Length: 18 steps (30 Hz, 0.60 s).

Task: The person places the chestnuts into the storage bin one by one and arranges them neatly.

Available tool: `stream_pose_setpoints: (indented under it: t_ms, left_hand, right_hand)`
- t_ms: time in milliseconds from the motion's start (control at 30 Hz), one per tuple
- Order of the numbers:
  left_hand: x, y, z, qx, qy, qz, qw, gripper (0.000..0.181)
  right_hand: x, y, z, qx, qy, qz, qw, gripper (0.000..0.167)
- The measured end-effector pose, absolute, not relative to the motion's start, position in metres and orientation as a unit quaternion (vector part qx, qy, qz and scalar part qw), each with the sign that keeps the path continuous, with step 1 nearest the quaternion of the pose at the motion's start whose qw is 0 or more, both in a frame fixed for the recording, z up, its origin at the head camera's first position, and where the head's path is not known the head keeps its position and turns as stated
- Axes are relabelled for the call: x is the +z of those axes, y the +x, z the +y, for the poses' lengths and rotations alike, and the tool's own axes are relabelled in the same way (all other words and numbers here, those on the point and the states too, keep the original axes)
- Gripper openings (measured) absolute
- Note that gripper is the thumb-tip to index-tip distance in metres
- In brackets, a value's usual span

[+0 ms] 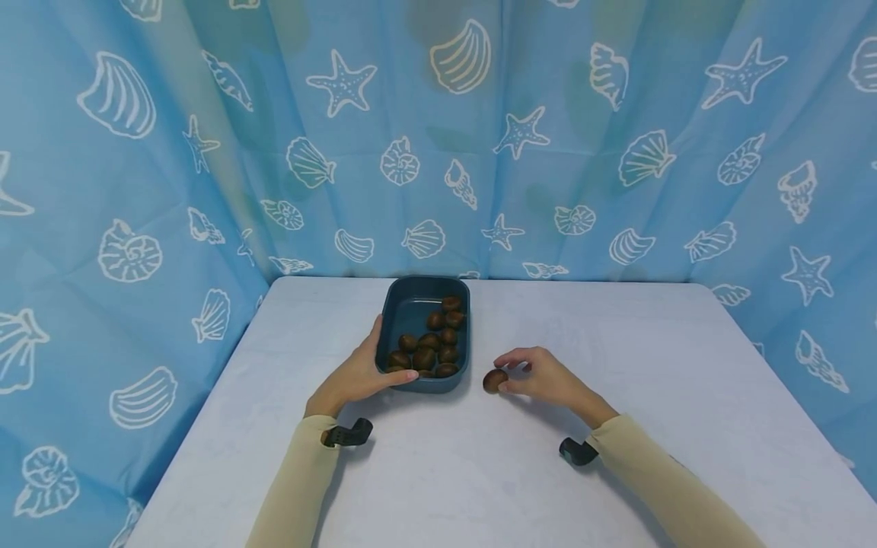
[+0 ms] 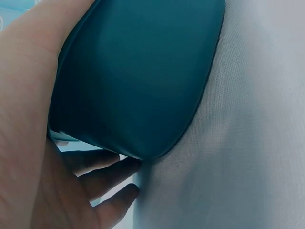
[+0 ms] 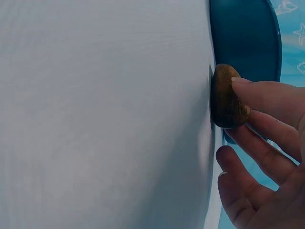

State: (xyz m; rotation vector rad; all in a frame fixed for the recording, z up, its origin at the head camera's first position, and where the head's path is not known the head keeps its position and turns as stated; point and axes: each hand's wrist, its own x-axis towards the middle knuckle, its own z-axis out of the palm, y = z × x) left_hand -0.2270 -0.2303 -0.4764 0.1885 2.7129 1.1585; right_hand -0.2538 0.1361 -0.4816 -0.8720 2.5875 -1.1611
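Note:
A dark blue rectangular box stands on the table with several brown chestnuts inside, mostly toward its front and right side. My left hand holds the box at its front left corner, thumb along the front rim and fingers at the left side. In the left wrist view the box wall fills the space beside the thumb. To the right of the box, my right hand pinches one chestnut between thumb and fingers, low at the table surface. Its other fingers are loosely bent.
A white cloth covers the table. Behind and to the sides hangs a blue curtain with white shells and starfish. Black camera mounts sit at both wrists.

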Motion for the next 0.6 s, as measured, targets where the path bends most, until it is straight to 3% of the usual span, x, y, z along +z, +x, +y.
stream_pose_setpoints:
  t_ms: [600]
  left_hand:
    - [-0.475, -0.226, -0.230, 0.385, 0.072, 0.917, 0.083, 0.135]
  right_hand:
    - [-0.470, -0.258, 0.130, -0.373, -0.276, 0.883, 0.069, 0.037]
